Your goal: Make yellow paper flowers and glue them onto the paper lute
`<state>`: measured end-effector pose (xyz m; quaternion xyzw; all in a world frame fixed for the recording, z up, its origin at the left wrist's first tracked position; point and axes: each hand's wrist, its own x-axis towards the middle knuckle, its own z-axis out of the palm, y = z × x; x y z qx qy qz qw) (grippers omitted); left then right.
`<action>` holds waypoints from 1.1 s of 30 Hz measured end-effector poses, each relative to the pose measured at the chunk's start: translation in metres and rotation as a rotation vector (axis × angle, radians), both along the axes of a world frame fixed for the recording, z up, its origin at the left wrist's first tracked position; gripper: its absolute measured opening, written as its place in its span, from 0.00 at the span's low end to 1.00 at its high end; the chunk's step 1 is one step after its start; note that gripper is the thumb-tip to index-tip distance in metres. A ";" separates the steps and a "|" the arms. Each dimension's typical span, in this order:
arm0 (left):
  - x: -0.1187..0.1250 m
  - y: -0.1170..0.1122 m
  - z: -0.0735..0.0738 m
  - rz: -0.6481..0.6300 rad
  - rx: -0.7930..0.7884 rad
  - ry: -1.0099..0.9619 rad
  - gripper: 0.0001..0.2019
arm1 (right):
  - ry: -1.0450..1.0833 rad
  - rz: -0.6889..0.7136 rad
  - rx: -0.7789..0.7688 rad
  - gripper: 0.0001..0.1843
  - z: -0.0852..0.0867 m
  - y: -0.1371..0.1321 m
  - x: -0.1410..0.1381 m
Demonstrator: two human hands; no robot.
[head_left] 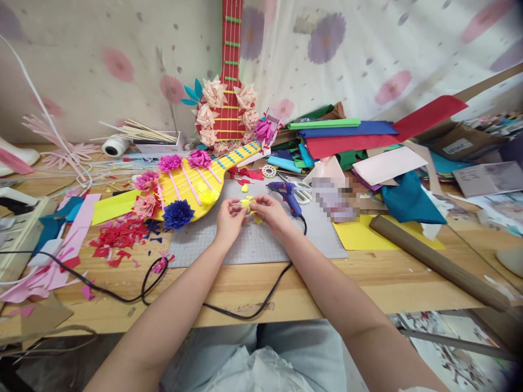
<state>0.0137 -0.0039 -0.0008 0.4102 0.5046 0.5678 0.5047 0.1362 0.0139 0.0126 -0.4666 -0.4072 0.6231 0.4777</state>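
Both hands meet over the grey cutting mat. My left hand is closed in a pinch on a small yellow paper piece, and a thin stick seems to run along its fingers. From the other side, my right hand grips the same yellow paper with thumb and fingertips. To the left lies a yellow paper lute with pink strips and paper flowers, among them a dark blue flower and a bright yellow flower. A blue glue gun rests just right of my right hand.
A red paper instrument stands against the curtain. Red paper scraps lie at left. A black cable loops along the table's front. Scissors, coloured paper sheets and a brown cardboard tube are at right.
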 end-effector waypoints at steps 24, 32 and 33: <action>-0.002 0.000 0.004 -0.009 0.203 0.236 0.13 | -0.062 -0.003 0.161 0.11 0.000 0.002 0.008; -0.001 0.000 0.022 -0.319 -0.280 -0.399 0.08 | 0.018 0.133 0.178 0.03 0.001 -0.001 0.008; -0.001 0.000 0.022 -0.322 -0.265 -0.403 0.09 | 0.028 0.155 0.173 0.03 0.001 -0.001 0.007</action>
